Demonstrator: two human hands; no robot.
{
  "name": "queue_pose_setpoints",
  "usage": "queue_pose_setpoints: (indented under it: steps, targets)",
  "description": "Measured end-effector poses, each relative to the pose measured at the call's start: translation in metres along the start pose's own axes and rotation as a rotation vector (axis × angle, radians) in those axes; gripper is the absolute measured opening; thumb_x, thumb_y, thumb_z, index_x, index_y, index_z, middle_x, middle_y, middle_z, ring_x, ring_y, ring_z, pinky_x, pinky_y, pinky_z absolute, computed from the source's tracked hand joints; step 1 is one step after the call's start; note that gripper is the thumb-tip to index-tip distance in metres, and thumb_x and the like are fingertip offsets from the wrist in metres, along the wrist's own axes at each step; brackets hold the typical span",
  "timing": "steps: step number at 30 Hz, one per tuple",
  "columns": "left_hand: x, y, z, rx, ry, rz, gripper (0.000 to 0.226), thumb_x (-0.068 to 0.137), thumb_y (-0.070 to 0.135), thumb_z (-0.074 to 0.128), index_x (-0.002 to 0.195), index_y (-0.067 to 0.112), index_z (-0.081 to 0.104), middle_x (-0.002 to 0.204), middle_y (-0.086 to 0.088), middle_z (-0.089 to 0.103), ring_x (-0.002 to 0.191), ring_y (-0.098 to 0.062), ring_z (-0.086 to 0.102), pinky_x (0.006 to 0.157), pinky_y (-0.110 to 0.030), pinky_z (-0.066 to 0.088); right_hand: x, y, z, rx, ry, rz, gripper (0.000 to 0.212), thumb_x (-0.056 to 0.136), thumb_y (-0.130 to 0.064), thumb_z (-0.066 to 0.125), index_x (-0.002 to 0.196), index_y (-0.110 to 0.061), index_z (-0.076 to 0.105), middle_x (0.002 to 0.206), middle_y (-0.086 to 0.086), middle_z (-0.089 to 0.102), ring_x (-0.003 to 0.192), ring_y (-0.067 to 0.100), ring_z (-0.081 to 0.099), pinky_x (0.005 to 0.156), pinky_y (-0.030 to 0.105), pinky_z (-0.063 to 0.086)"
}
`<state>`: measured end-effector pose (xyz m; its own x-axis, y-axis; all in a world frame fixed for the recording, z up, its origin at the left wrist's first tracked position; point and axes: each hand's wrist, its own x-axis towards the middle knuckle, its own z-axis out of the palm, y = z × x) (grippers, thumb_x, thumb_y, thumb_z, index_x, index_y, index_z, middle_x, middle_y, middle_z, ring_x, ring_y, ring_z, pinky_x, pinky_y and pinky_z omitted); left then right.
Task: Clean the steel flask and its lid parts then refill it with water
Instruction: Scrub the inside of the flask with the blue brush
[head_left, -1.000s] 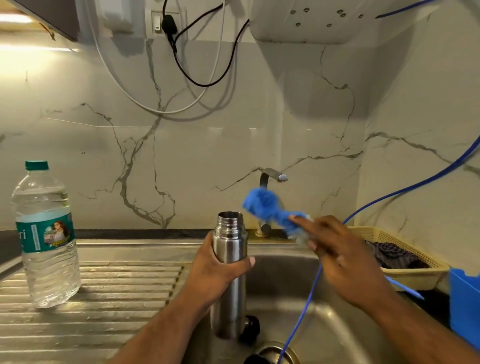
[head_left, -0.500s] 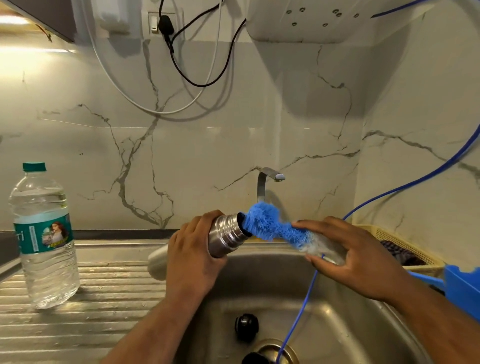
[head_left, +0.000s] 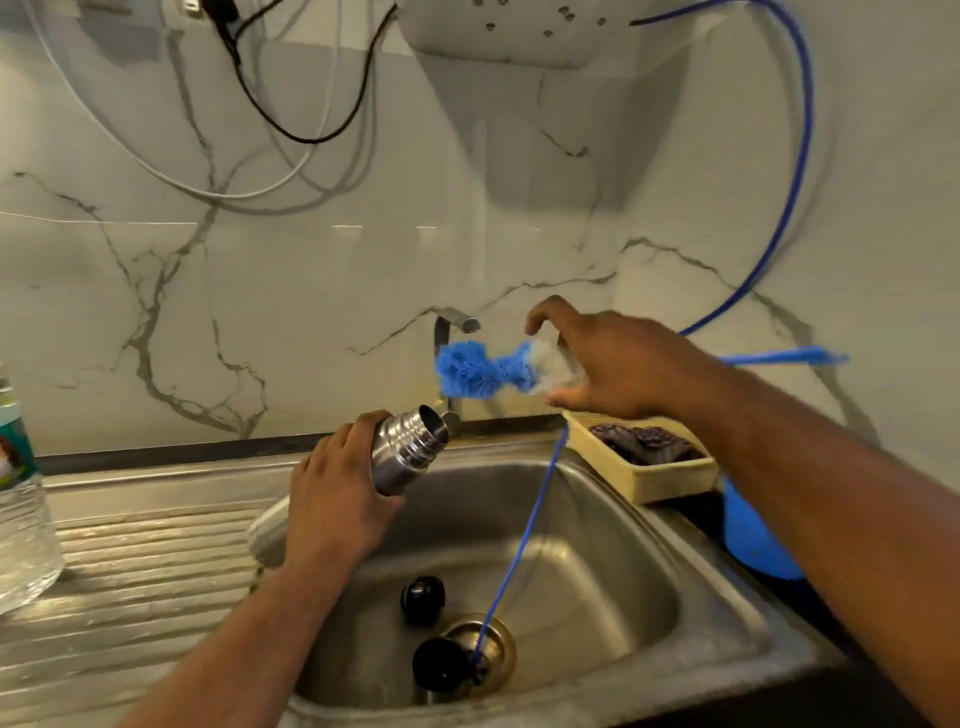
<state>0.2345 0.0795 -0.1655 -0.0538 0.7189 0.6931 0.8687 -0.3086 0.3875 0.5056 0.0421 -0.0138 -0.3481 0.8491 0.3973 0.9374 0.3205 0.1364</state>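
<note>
My left hand (head_left: 332, 499) grips the steel flask (head_left: 408, 449) around its body and holds it tilted over the sink (head_left: 597, 519), open mouth pointing up and right. My right hand (head_left: 618, 364) holds a blue bottle brush (head_left: 478, 369) near its bristle end, level and a little above and right of the flask mouth, not touching it; the blue handle sticks out behind my wrist. Two black lid parts lie in the basin: a round one (head_left: 422, 597) and one (head_left: 441, 662) by the drain.
A tap (head_left: 449, 332) stands behind the brush. A thin blue tube (head_left: 524, 535) runs from the wall down into the drain. A plastic water bottle (head_left: 21, 499) stands on the left drainboard. A cream basket (head_left: 644, 473) with dark cloth and a blue tub (head_left: 748, 545) sit at right.
The flask went from upright to tilted. The brush head touched the flask mouth half a second ago and has since lifted up and to the right, clear of it.
</note>
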Motion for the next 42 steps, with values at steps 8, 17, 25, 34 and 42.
queue_pose_setpoints:
  steps: [8,17,25,34,42]
  targets:
    - [-0.020,0.047,0.017,0.016,-0.144,0.043,0.076,0.066,0.036,0.087,0.131,0.030,0.049,0.119,-0.001,0.066,0.106,-0.029,0.064,0.086,-0.048,0.051,-0.051,0.088,-0.096,-0.599,-0.344,0.097,0.055,0.079,-0.049,0.077,0.130,-0.046,0.055,0.122,-0.013,0.060,0.115,0.016,0.058,0.085,0.035,0.046]
    - [-0.030,0.117,0.044,-0.015,-0.244,0.121,0.073,0.069,0.036,0.081,0.132,0.030,0.045,0.122,0.001,0.062,0.112,-0.028,0.060,0.093,-0.048,0.045,-0.086,0.128,-0.079,-0.882,-0.531,0.015,0.052,0.087,-0.038,0.075,0.132,-0.051,0.054,0.129,-0.011,0.059,0.130,0.015,0.046,0.110,0.053,0.024]
    - [-0.046,0.099,0.056,-0.126,-0.339,0.061,0.076,0.067,0.038,0.084,0.130,0.044,0.042,0.114,0.016,0.062,0.106,-0.014,0.060,0.102,-0.048,0.037,-0.081,0.135,0.007,-0.783,-0.589,-0.045,0.030,0.086,-0.029,0.075,0.112,-0.031,0.060,0.107,-0.005,0.066,0.113,0.021,0.058,0.111,0.053,0.025]
    - [-0.038,0.093,0.058,-0.230,-0.350,0.016,0.075,0.067,0.037,0.087,0.127,0.046,0.043,0.104,0.022,0.058,0.096,-0.007,0.055,0.103,-0.048,0.036,-0.063,0.135,-0.003,-0.742,-0.684,0.008,0.037,0.087,-0.026,0.076,0.120,-0.030,0.060,0.116,-0.006,0.065,0.120,0.017,0.055,0.116,0.058,0.015]
    - [-0.038,0.089,0.056,-0.275,-0.342,-0.013,0.072,0.065,0.038,0.087,0.124,0.045,0.045,0.099,0.021,0.060,0.091,-0.009,0.056,0.096,-0.044,0.038,-0.054,0.132,-0.048,-0.767,-0.718,0.131,0.051,0.087,-0.034,0.077,0.132,-0.030,0.054,0.134,-0.004,0.059,0.131,0.019,0.049,0.117,0.056,0.016]
